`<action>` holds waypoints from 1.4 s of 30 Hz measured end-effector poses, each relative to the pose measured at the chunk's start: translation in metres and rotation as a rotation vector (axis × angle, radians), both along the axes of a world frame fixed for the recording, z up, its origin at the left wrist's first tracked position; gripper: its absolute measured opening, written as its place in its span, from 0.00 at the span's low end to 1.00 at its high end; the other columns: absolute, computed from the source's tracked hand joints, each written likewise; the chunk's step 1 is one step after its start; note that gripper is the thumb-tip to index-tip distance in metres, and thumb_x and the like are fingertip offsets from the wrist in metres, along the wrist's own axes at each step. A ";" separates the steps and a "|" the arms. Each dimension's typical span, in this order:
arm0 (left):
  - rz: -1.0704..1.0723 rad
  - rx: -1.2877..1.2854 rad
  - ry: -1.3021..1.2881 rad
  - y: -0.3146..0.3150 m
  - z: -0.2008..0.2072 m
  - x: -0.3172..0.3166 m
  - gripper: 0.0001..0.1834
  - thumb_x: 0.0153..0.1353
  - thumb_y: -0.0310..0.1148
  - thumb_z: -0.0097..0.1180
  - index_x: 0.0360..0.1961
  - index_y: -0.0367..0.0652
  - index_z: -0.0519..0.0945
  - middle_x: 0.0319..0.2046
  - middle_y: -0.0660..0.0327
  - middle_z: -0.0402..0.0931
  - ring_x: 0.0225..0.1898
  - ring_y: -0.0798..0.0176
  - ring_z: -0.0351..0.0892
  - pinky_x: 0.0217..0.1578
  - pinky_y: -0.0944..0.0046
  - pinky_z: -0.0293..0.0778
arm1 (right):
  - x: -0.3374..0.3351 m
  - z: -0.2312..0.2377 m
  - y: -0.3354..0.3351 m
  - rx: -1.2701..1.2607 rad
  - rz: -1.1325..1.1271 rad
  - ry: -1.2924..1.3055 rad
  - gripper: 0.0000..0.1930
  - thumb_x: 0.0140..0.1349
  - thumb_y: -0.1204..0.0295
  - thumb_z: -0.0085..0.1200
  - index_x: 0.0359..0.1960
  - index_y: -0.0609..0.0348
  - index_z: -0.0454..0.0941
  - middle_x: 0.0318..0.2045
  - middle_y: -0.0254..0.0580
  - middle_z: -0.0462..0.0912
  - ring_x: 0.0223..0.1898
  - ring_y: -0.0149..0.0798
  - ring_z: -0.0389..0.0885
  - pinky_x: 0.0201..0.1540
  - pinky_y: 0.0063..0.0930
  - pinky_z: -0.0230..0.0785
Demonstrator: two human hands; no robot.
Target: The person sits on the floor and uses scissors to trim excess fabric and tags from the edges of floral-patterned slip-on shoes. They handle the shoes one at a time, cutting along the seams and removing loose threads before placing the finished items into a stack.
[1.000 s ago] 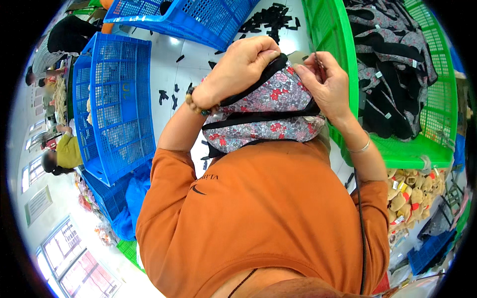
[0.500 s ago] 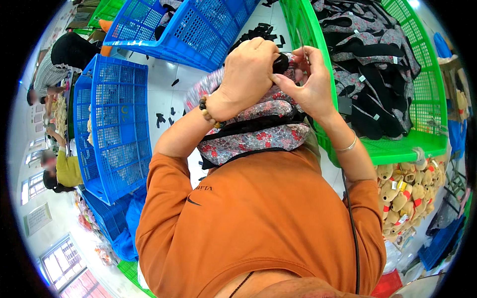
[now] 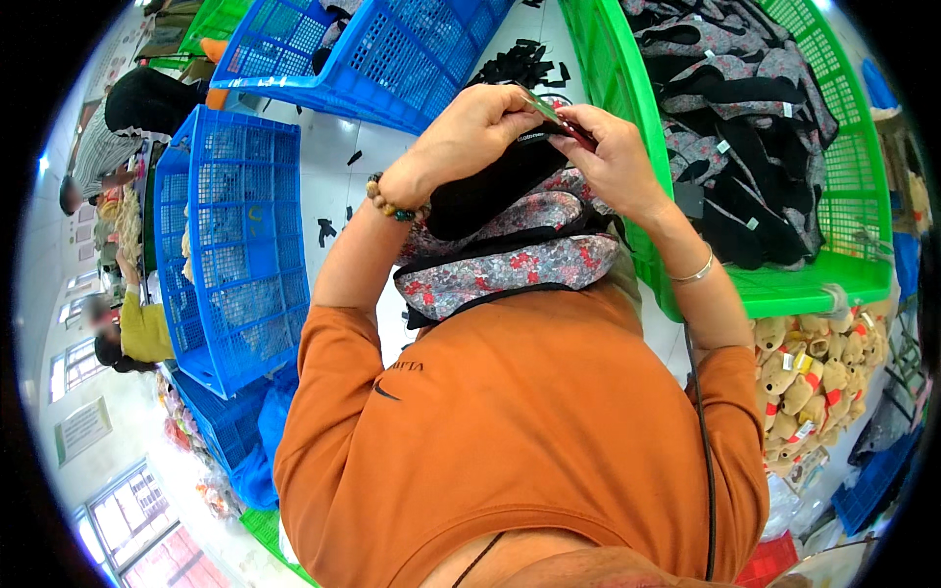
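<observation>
My left hand (image 3: pixel 475 132) is closed on the upper edge of a floral fabric piece, its black side (image 3: pixel 480 196) facing me and hanging below the fingers. Close by on the right, my right hand (image 3: pixel 618 162) grips a slim tool with a dark red handle (image 3: pixel 578 133). The tool's thin, pale greenish part reaches toward the left fingertips; its exact kind is hard to make out. Against my body lie more padded floral pieces (image 3: pixel 520 269), grey with red and pink flowers and black edging.
A green crate (image 3: pixel 814 294) full of similar pieces stands on the right, beside tan plush toys (image 3: pixel 814 382). Blue crates (image 3: pixel 245 255) stand at the left and far side. Black scraps (image 3: pixel 515 64) litter the floor. Other people (image 3: pixel 147 328) work at far left.
The fabric piece has turned so its black side faces me. My left hand has shifted slightly, and the dark red tool now shows in my right fingers.
</observation>
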State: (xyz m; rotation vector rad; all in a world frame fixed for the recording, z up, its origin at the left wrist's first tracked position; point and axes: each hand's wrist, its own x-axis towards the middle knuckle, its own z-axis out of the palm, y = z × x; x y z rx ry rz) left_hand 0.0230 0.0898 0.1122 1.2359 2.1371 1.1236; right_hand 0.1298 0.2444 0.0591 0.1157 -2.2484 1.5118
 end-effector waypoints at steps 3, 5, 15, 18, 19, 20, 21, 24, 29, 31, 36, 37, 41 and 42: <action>-0.082 -0.037 -0.190 -0.004 -0.008 -0.015 0.11 0.60 0.31 0.54 0.37 0.32 0.79 0.27 0.62 0.78 0.31 0.73 0.72 0.33 0.70 0.70 | -0.001 0.004 0.006 -0.114 0.090 -0.267 0.10 0.54 0.74 0.57 0.37 0.66 0.76 0.25 0.46 0.75 0.26 0.36 0.73 0.31 0.27 0.66; -0.108 -0.041 -0.321 -0.007 -0.017 -0.022 0.11 0.60 0.32 0.54 0.37 0.33 0.79 0.27 0.65 0.78 0.31 0.75 0.71 0.33 0.71 0.69 | -0.003 -0.002 0.006 -0.138 0.118 -0.275 0.09 0.55 0.74 0.57 0.36 0.65 0.77 0.22 0.42 0.75 0.25 0.30 0.69 0.29 0.24 0.64; -0.212 -0.099 -0.643 -0.019 -0.035 -0.036 0.11 0.61 0.29 0.53 0.42 0.34 0.78 0.35 0.67 0.76 0.37 0.76 0.71 0.40 0.75 0.67 | -0.008 -0.022 0.009 -0.452 0.371 -0.378 0.08 0.58 0.73 0.56 0.35 0.67 0.76 0.24 0.27 0.72 0.28 0.21 0.66 0.31 0.18 0.62; -0.162 -0.087 -0.730 -0.018 -0.042 -0.034 0.09 0.61 0.29 0.52 0.40 0.35 0.78 0.34 0.68 0.76 0.37 0.76 0.70 0.40 0.76 0.65 | -0.009 -0.027 0.008 -0.456 0.357 -0.419 0.08 0.58 0.73 0.55 0.35 0.67 0.76 0.24 0.27 0.71 0.28 0.21 0.66 0.30 0.18 0.62; -0.145 -0.081 -0.768 -0.018 -0.044 -0.034 0.09 0.61 0.29 0.52 0.39 0.36 0.78 0.33 0.68 0.75 0.36 0.76 0.69 0.40 0.76 0.65 | -0.009 -0.028 0.008 -0.449 0.346 -0.433 0.08 0.58 0.73 0.55 0.35 0.67 0.76 0.24 0.27 0.71 0.28 0.20 0.66 0.30 0.17 0.62; -0.150 -0.087 -0.812 -0.020 -0.047 -0.036 0.09 0.60 0.29 0.53 0.40 0.36 0.78 0.34 0.68 0.76 0.37 0.75 0.71 0.42 0.75 0.65 | -0.009 -0.027 0.007 -0.462 0.355 -0.446 0.08 0.58 0.73 0.55 0.35 0.67 0.76 0.24 0.27 0.72 0.28 0.21 0.66 0.30 0.18 0.62; -0.154 -0.092 -0.856 -0.022 -0.052 -0.040 0.10 0.59 0.29 0.54 0.41 0.36 0.77 0.36 0.67 0.76 0.38 0.74 0.72 0.43 0.75 0.66 | -0.008 -0.023 0.007 -0.474 0.364 -0.460 0.09 0.59 0.73 0.56 0.35 0.67 0.76 0.24 0.27 0.72 0.27 0.21 0.67 0.30 0.18 0.62; -0.124 -0.071 -0.959 -0.025 -0.065 -0.044 0.11 0.57 0.29 0.56 0.41 0.36 0.77 0.37 0.66 0.77 0.39 0.73 0.73 0.45 0.74 0.67 | -0.008 -0.020 0.000 -0.571 0.352 -0.467 0.10 0.58 0.71 0.56 0.34 0.68 0.75 0.24 0.28 0.73 0.26 0.22 0.68 0.28 0.18 0.63; -0.006 0.008 -1.037 -0.026 -0.074 -0.037 0.09 0.58 0.30 0.54 0.38 0.37 0.79 0.34 0.66 0.78 0.37 0.74 0.73 0.43 0.75 0.65 | -0.008 -0.020 0.001 -0.381 0.236 -0.485 0.12 0.56 0.67 0.58 0.31 0.67 0.76 0.22 0.32 0.74 0.23 0.25 0.69 0.27 0.21 0.64; 0.041 0.039 -1.018 -0.029 -0.085 -0.036 0.09 0.58 0.29 0.54 0.38 0.37 0.79 0.34 0.65 0.78 0.36 0.74 0.74 0.43 0.75 0.66 | -0.007 -0.014 0.000 -0.147 0.183 -0.416 0.14 0.55 0.66 0.60 0.29 0.67 0.76 0.21 0.33 0.74 0.23 0.26 0.69 0.27 0.22 0.64; -0.070 0.052 -1.120 -0.029 -0.088 -0.039 0.10 0.56 0.28 0.55 0.38 0.35 0.79 0.33 0.65 0.79 0.35 0.73 0.75 0.42 0.75 0.68 | -0.007 -0.023 -0.002 -0.094 0.107 -0.424 0.15 0.51 0.64 0.61 0.27 0.67 0.75 0.19 0.34 0.73 0.22 0.26 0.68 0.26 0.23 0.64; -0.055 0.050 -1.112 -0.029 -0.088 -0.039 0.10 0.55 0.28 0.55 0.38 0.35 0.79 0.33 0.64 0.79 0.34 0.73 0.75 0.42 0.75 0.68 | -0.007 -0.024 -0.003 -0.102 0.105 -0.415 0.15 0.51 0.64 0.62 0.26 0.66 0.75 0.19 0.34 0.73 0.22 0.27 0.68 0.26 0.23 0.63; -0.010 0.067 -1.098 -0.032 -0.088 -0.036 0.10 0.55 0.29 0.56 0.37 0.35 0.79 0.33 0.64 0.78 0.34 0.73 0.75 0.41 0.75 0.68 | -0.009 -0.024 -0.005 -0.166 0.107 -0.446 0.13 0.50 0.67 0.62 0.27 0.66 0.76 0.19 0.34 0.72 0.22 0.28 0.68 0.26 0.22 0.63; 0.007 0.074 -1.082 -0.031 -0.086 -0.033 0.10 0.55 0.30 0.56 0.36 0.35 0.78 0.33 0.64 0.78 0.34 0.73 0.75 0.40 0.75 0.68 | -0.008 -0.027 -0.008 -0.192 0.093 -0.440 0.12 0.50 0.68 0.62 0.27 0.65 0.76 0.20 0.34 0.71 0.22 0.28 0.68 0.26 0.22 0.64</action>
